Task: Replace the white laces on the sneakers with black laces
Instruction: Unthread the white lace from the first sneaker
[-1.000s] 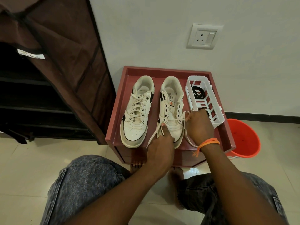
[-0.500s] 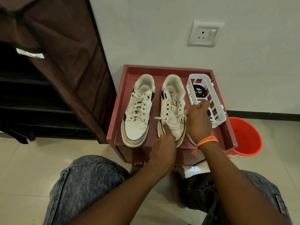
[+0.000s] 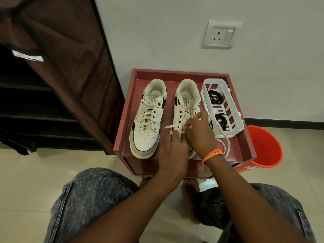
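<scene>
both hands (image 3: 172,151) (image 3: 199,135) pinch the white lace (image 3: 221,130).

Both forearms are reaching forward and coming close together; the left hand (image 3: 172,148) is lying palm down, its fingers pointing ahead; the right hand (image 3: 199,132) is sitting just beside it, fingers curled and pinching at the tips; the knees are spreading apart below.

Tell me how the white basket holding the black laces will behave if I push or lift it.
The white basket looks like thin slotted plastic, so probably light and easy to slide across the red tray. It holds only the black laces, so it would likely skid or tip rather than stay put. Lifted, the limp laces could snag in the slots.
</scene>
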Demonstrator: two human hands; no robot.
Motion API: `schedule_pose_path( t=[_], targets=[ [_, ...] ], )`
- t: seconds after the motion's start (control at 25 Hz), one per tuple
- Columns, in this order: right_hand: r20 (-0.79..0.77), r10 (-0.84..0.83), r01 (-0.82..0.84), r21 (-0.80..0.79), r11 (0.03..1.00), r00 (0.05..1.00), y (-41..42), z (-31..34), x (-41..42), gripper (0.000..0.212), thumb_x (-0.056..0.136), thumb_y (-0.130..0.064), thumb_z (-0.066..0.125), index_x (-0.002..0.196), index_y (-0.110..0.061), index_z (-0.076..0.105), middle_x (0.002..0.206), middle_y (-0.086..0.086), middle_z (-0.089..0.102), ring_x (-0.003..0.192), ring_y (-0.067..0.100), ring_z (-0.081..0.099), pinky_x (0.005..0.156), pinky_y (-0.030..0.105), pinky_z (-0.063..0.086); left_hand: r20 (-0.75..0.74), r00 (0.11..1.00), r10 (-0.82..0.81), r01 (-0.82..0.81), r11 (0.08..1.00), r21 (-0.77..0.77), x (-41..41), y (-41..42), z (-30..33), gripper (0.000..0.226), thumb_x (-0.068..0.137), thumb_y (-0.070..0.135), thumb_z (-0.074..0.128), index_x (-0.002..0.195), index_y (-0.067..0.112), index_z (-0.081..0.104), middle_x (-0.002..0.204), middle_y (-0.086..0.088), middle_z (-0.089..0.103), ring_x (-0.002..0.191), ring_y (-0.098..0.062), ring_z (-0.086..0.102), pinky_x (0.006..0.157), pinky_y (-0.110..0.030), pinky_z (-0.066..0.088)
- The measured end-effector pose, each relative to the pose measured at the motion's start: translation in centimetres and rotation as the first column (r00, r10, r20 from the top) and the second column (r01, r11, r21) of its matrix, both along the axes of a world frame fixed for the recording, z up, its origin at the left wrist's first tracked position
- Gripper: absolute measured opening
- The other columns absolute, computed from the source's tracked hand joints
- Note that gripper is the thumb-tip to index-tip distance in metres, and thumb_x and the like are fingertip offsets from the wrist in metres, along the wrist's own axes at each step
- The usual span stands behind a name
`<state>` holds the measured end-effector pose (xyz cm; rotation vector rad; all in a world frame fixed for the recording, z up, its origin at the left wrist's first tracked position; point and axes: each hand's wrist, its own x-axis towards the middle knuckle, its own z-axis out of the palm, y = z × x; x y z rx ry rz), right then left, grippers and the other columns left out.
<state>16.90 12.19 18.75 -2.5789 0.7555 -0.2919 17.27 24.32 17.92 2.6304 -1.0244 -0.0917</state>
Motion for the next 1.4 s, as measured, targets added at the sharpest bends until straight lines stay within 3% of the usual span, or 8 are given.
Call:
schedule_pose_path(
  t=[0.2, 0.36, 0.6, 0.88, 1.0, 1.08, 1.2, 1.4],
  targets=[
    [-0.146, -0.022, 0.007, -0.099, 0.995, 0.989, -0.2, 0.7, -0.7, 0.01, 0.083, 0.0, 0.06, 0.092, -0.004, 0.057, 0.124, 0.016, 0.035, 0.071, 0.04, 0.059, 0.065, 0.049, 0.054, -0.149, 0.989, -0.016, 0.031, 0.995, 0.096, 0.0, -0.3, 0.9, 0.049, 0.102, 0.009, 0.039, 0.151, 0.009, 0.031, 0.157, -0.019, 0.027, 0.134, -0.037, 0.043, 0.1, -0.041, 0.045],
    [-0.186, -0.126, 0.092, -0.181, 0.979, 0.975, -3.3, 1.3, -2.2, 0.01, 0.088, -0.005, 0.057, 0.096, -0.003, 0.063, 0.113, 0.016, 0.045, 0.074, 0.034, 0.06, 0.072, 0.047, 0.056, -0.2, 0.98, 0.008, 0.019, 0.991, 0.133, 0.0, -0.5, 0.7, 0.055, 0.099, 0.002, 0.039, 0.152, 0.011, 0.027, 0.16, -0.018, 0.021, 0.133, -0.037, 0.045, 0.098, -0.044, 0.046],
    [-0.285, -0.086, 0.1, 0.036, 0.994, 0.955, -6.2, 1.4, -2.4, 0.015, 0.089, -0.008, 0.057, 0.086, -0.001, 0.07, 0.094, 0.018, 0.067, 0.093, 0.035, 0.063, 0.084, 0.045, 0.054, -0.257, 0.966, 0.009, 0.013, 0.996, 0.086, 0.5, -0.7, -0.3, 0.057, 0.096, -0.001, 0.041, 0.15, 0.012, 0.032, 0.159, -0.016, 0.023, 0.127, -0.031, 0.052, 0.093, -0.045, 0.051],
    [0.003, 0.049, -0.049, -0.011, 0.999, 0.999, -0.7, 0.6, -0.5, 0.014, 0.086, -0.01, 0.062, 0.098, -0.015, 0.066, 0.112, 0.004, 0.04, 0.079, 0.025, 0.059, 0.068, 0.04, 0.054, -0.22, 0.973, -0.072, 0.06, 0.996, -0.062, 1.0, 0.0, 2.2, 0.032, 0.094, 0.011, 0.052, 0.125, 0.005, 0.052, 0.123, -0.017, 0.053, 0.101, -0.038, 0.062, 0.076, -0.039, 0.045],
    [0.025, 0.032, -0.031, -0.045, 0.999, 0.999, -0.5, -0.5, -0.2, 0.006, 0.083, -0.004, 0.059, 0.085, -0.009, 0.058, 0.106, 0.004, 0.037, 0.071, 0.022, 0.051, 0.06, 0.038, 0.05, -0.201, 0.971, -0.132, 0.102, 0.983, -0.155, 1.2, 0.3, 1.8, 0.066, 0.091, 0.012, 0.06, 0.149, 0.014, 0.03, 0.126, -0.015, 0.046, 0.089, -0.034, 0.064, 0.073, -0.042, 0.052],
    [0.008, 0.067, -0.066, -0.097, 0.993, 0.998, -0.6, -1.1, 0.0, 0.006, 0.086, -0.006, 0.058, 0.082, -0.008, 0.053, 0.106, 0.007, 0.043, 0.075, 0.018, 0.044, 0.063, 0.036, 0.048, -0.165, 0.978, -0.126, 0.102, 0.984, -0.147, 1.5, -0.2, 1.1, 0.069, 0.091, 0.009, 0.06, 0.15, 0.016, 0.025, 0.127, -0.013, 0.038, 0.084, -0.032, 0.064, 0.072, -0.044, 0.056],
    [0.064, 0.007, -0.008, 0.026, 1.0, 0.998, -0.8, -1.3, 0.4, 0.007, 0.083, 0.0, 0.061, 0.081, -0.006, 0.059, 0.104, 0.006, 0.042, 0.083, 0.01, 0.033, 0.076, 0.022, 0.044, -0.143, 0.987, -0.072, 0.064, 0.996, -0.055, 2.3, -0.8, 1.6, 0.043, 0.091, 0.006, 0.057, 0.132, 0.008, 0.044, 0.124, -0.014, 0.039, 0.09, -0.034, 0.06, 0.074, -0.04, 0.051],
    [0.091, -0.21, 0.19, 0.188, 0.964, 0.974, -4.5, 1.3, -1.6, 0.024, 0.07, 0.009, 0.065, 0.056, -0.009, 0.059, 0.072, 0.009, 0.064, 0.078, 0.022, 0.064, 0.068, 0.031, 0.054, -0.191, 0.98, -0.053, 0.041, 0.997, -0.069, 2.4, -0.2, 1.6, 0.062, 0.09, 0.006, 0.065, 0.144, 0.012, 0.036, 0.126, -0.011, 0.038, 0.084, -0.024, 0.059, 0.073, -0.034, 0.049]
  ],
)
